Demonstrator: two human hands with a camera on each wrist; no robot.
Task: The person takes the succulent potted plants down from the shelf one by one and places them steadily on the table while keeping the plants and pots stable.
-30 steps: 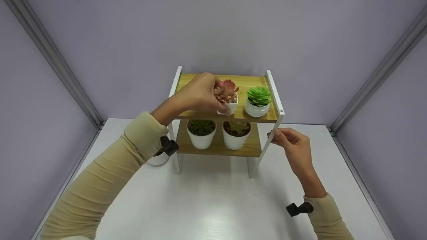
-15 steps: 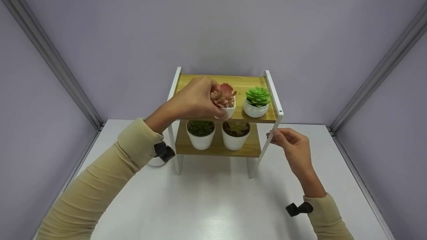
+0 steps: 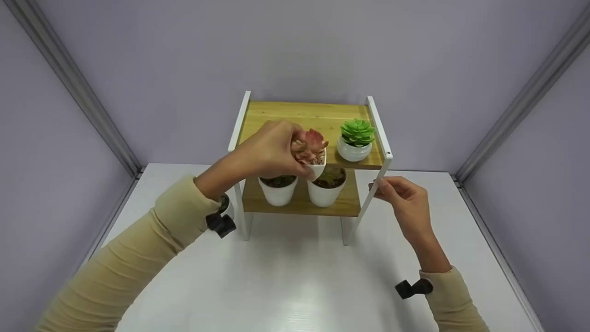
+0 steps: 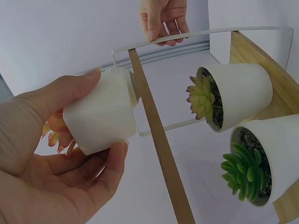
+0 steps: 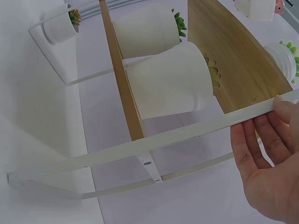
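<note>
Red succulent (image 3: pixel 311 148) within curled left hand (image 3: pixel 273 148)

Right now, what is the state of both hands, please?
Left hand: closed, holding the white pot with the reddish succulent.
Right hand: closed, holding the white shelf frame between thumb and fingers.

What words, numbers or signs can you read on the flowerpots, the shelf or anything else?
None: I can't find any writing.
The square pot in the left hand, the green plant's round pot and the two pots below show plain white sides where visible.
The dark dot on the white frame is too small to make out.
</note>
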